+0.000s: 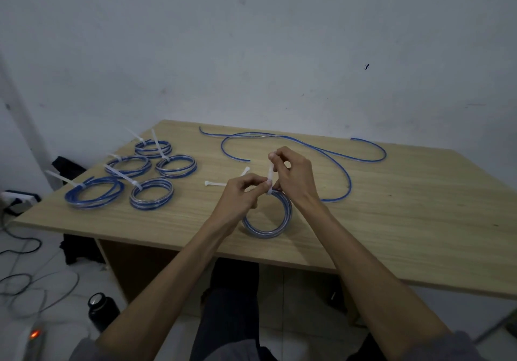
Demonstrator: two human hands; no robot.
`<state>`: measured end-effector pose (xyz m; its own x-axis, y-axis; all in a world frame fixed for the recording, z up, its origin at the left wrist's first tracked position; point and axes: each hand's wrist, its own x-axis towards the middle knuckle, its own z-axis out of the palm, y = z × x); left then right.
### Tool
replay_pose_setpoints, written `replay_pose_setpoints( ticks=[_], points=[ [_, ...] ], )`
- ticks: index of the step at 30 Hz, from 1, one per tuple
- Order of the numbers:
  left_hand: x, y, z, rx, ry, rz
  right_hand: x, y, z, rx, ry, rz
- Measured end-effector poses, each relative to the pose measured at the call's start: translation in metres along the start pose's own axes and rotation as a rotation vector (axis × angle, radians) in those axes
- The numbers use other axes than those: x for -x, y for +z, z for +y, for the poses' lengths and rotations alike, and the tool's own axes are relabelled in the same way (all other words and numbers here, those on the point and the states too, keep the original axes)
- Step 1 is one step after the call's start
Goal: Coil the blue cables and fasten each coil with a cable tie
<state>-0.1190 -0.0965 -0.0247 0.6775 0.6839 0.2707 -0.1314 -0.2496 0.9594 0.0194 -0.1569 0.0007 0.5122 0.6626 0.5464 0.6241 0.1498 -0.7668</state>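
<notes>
Head view, one frame. Wooden table (363, 220) against a white wall. Count of blue coils already tied, far left of the tabletop: five, each with a white tie tail sticking out, namely the far coil (153, 148), the middle-left coil (128, 165), the middle-right coil (176, 165), the near-left coil (94, 193) and the near-right coil (151, 193). A sixth coil (267, 215) stands on edge near the front of the table, between the two hands, its lower rim on the wood. Loose uncoiled blue cables on the far half: two, a long cable (335, 162) winding from the far left across to the right of the hands, and a curved cable (375, 148) looping at far right. Spare white ties lying flat just behind the left hand: two seen, one tie (214, 183) pointing left, a second tie (245, 171) partly hidden by the hand. The left hand (240, 195) has fingers curled, pinching the working cable tie (270, 177) at the top of the sixth coil. The right hand (291, 176) pinches the same tie's upright tail higher up, thumb and forefinger closed on it. On the floor at left: a dark bottle (102, 310), grey cords, a power strip.
</notes>
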Motion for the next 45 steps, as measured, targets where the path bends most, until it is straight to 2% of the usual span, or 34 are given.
replay_pose_setpoints(
  ticks=[11, 13, 18, 22, 28, 34, 39, 41, 45],
  points=[
    [0.005, -0.002, -0.001, 0.006, 0.005, -0.015, -0.015, 0.009, 0.003, 0.008, 0.049, 0.094],
    [0.002, -0.004, -0.004, -0.021, -0.014, -0.017, -0.014, 0.007, 0.001, -0.008, 0.092, 0.048],
    [-0.007, -0.01, -0.012, 0.055, -0.004, 0.048, -0.007, -0.004, 0.008, -0.057, 0.191, -0.205],
    [-0.009, -0.016, -0.014, 0.051, -0.017, 0.037, 0.002, 0.001, 0.012, -0.101, 0.237, -0.29],
    [-0.007, -0.027, -0.007, -0.065, -0.005, 0.007, 0.002, 0.017, 0.004, -0.161, 0.24, -0.298],
    [-0.009, -0.034, -0.002, 0.077, -0.106, 0.072, -0.009, 0.037, -0.001, -0.161, 0.262, -0.18],
    [-0.012, -0.044, -0.006, 0.032, -0.121, 0.047, -0.011, 0.042, -0.006, -0.171, 0.298, -0.215],
    [-0.023, -0.049, -0.007, 0.021, -0.105, 0.102, -0.018, 0.043, -0.008, -0.162, 0.311, -0.255],
    [-0.057, -0.072, -0.008, 0.11, -0.129, 0.33, -0.033, 0.054, -0.002, -0.149, 0.35, -0.298]
  ],
)
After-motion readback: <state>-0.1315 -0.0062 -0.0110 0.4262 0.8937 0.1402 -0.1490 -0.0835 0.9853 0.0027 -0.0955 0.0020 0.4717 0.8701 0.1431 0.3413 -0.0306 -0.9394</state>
